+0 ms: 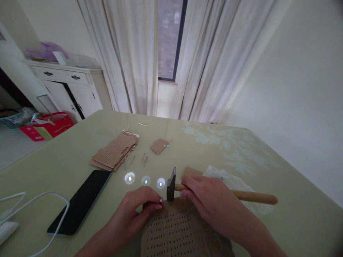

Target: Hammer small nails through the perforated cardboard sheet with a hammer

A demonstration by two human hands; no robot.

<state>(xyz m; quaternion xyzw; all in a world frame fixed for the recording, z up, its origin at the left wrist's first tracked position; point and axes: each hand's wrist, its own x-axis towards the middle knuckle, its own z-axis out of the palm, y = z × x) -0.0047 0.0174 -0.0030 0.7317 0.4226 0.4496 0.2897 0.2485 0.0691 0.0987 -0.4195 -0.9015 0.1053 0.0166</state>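
Note:
A brown perforated cardboard sheet lies at the table's near edge. My left hand rests at its far left corner, fingers pinched together on something small that I cannot make out. My right hand grips a hammer near its head. The dark hammer head stands just past the sheet's far edge, close to my left fingertips. Its wooden handle sticks out to the right.
A stack of perforated cardboard pieces, loose nails and a small cardboard piece lie on the green table. A black phone and white cable lie left. A clear plastic bag lies right.

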